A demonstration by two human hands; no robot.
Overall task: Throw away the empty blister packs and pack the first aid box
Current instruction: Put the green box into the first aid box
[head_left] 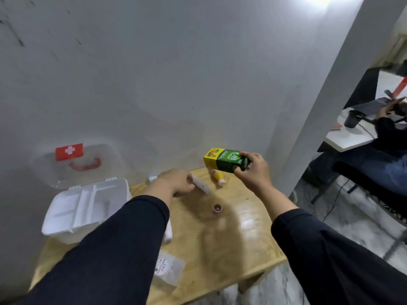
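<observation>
The white first aid box [66, 219] stands open at the left of the wooden table [253, 245], its clear lid with a red cross label leaning on the wall. My right hand [253, 170] holds a green and yellow carton [222, 160] in the air above the table's far edge. My left hand [176, 181] grips a flat white strip [201, 184], blurred, that looks like a blister pack, just above the tabletop. A small yellow bottle [218, 177] lies under the carton.
A small brown cap [217, 208] sits mid-table. A clear plastic pouch [169, 267] lies near the front edge, and a white roll [168, 233] shows beside my left sleeve. A wall stands right behind the table. Another person sits at a desk at far right.
</observation>
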